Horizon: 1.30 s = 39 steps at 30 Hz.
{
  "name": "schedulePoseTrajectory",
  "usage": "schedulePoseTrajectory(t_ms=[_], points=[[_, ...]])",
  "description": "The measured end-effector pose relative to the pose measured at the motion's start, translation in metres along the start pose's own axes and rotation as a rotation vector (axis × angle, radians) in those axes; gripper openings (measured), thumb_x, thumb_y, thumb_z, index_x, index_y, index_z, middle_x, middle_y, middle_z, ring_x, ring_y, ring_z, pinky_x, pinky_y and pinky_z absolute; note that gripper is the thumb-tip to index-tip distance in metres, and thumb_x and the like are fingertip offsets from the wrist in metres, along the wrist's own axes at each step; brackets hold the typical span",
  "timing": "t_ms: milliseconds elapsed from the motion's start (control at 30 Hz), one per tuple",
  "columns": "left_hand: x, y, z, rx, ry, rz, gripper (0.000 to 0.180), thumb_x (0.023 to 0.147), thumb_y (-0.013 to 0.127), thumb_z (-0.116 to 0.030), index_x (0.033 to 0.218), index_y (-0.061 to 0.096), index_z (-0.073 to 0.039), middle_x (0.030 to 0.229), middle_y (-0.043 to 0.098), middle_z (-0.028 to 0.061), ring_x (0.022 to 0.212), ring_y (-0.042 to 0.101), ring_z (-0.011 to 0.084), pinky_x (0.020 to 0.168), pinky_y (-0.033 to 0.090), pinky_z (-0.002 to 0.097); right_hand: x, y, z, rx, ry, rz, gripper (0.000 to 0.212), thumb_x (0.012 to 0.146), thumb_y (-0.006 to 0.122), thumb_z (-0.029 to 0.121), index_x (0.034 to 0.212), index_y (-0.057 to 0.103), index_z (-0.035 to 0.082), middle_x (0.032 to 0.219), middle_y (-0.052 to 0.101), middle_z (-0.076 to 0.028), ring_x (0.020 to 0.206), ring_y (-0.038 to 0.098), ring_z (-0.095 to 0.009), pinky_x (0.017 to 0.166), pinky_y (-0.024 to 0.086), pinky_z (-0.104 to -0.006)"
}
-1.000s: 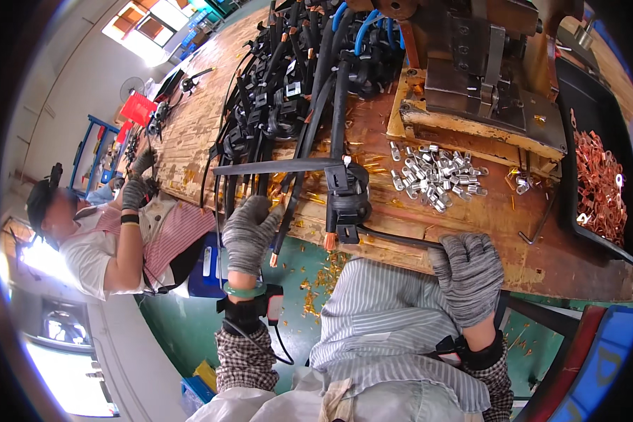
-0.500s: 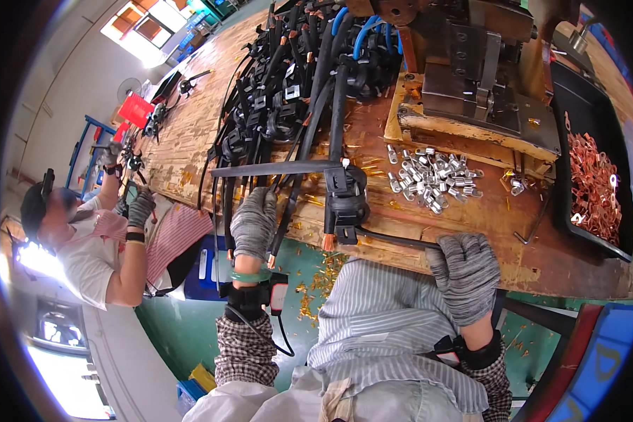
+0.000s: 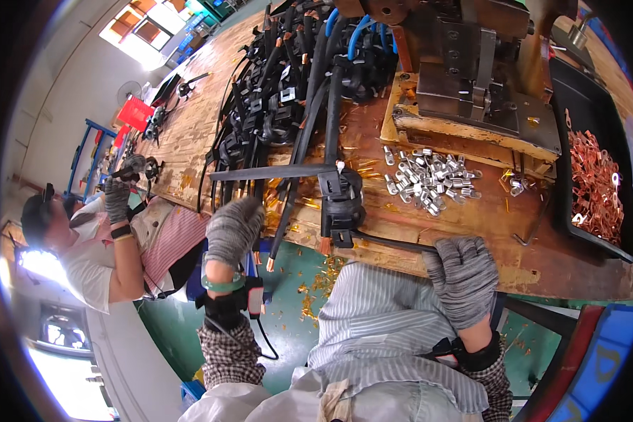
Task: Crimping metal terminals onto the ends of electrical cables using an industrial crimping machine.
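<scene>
My right hand [image 3: 464,278], in a grey knit glove, is closed around the end of a thin black cable [image 3: 394,241] at the table's front edge. That cable runs left to a black plastic clamp [image 3: 342,200] on a thick black cable with a bare copper end [image 3: 325,245]. A flat black strip [image 3: 267,172] reaches left from the clamp's top. My left hand [image 3: 235,228], also gloved, is at the table edge beside the cable ends, its fingers curled; what they hold, if anything, is hidden. Just right of it hangs another copper-tipped cable [image 3: 281,228].
A heap of black cable assemblies [image 3: 281,105] covers the table's middle. A metal press [image 3: 471,84] stands to its right, with loose silver terminals [image 3: 432,179] in front. A black tray [image 3: 629,239] holds copper terminals. At the left, a co-worker [image 3: 98,246] handles a black part.
My left hand has moved left and toward me, away from the cable ends. The clamp and its cable shifted slightly left. My right hand stays nearly still. The co-worker's hands have moved.
</scene>
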<state>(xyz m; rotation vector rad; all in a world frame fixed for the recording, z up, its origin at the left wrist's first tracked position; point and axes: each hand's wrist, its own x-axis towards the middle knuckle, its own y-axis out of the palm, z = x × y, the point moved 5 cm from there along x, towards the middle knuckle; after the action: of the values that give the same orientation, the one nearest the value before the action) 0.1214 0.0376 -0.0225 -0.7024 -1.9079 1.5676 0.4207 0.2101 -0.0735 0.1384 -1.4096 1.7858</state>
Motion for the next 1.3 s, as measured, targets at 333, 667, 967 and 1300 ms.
schedulePoseTrajectory(t_ms=[333,667,967,1300], points=[[0.035,0.027,-0.004,0.149,0.055,-0.039,0.021,0.078,0.062,-0.022,0.094,0.065,-0.009,0.094,0.063,0.0133,0.084,0.061,0.0318,0.072,0.048,0.0412,0.002,-0.002,0.002,0.040,0.015,0.006,0.023,0.070,0.070,0.017,0.088,0.059,0.008,0.081,0.055,-0.009,0.075,0.055,-0.029,0.064,0.046,-0.0391],[0.028,0.023,-0.017,0.297,0.251,-0.060,0.016,0.078,0.058,-0.017,0.092,0.060,-0.009,0.089,0.061,0.0151,0.086,0.058,0.0335,0.075,0.046,0.0450,0.001,-0.001,0.002,0.023,0.015,-0.003,0.024,0.070,0.070,0.018,0.088,0.059,0.008,0.081,0.055,-0.009,0.075,0.055,-0.029,0.064,0.046,-0.0390],[0.030,0.017,-0.025,0.350,0.176,0.052,0.017,0.077,0.062,-0.019,0.091,0.062,-0.009,0.082,0.064,0.0117,0.083,0.060,0.0308,0.074,0.047,0.0420,0.000,0.000,0.001,0.025,0.010,0.018,0.023,0.073,0.067,0.023,0.090,0.061,0.009,0.082,0.056,-0.007,0.076,0.055,-0.026,0.063,0.047,-0.0373],[0.074,0.000,-0.033,-0.083,0.238,-0.095,0.021,0.089,0.047,-0.011,0.104,0.060,-0.004,0.088,0.064,0.0127,0.078,0.062,0.0281,0.075,0.049,0.0331,0.003,-0.003,0.004,-0.014,-0.005,0.041,0.022,0.073,0.067,0.024,0.088,0.062,0.009,0.083,0.057,-0.007,0.077,0.056,-0.027,0.064,0.048,-0.0387]])
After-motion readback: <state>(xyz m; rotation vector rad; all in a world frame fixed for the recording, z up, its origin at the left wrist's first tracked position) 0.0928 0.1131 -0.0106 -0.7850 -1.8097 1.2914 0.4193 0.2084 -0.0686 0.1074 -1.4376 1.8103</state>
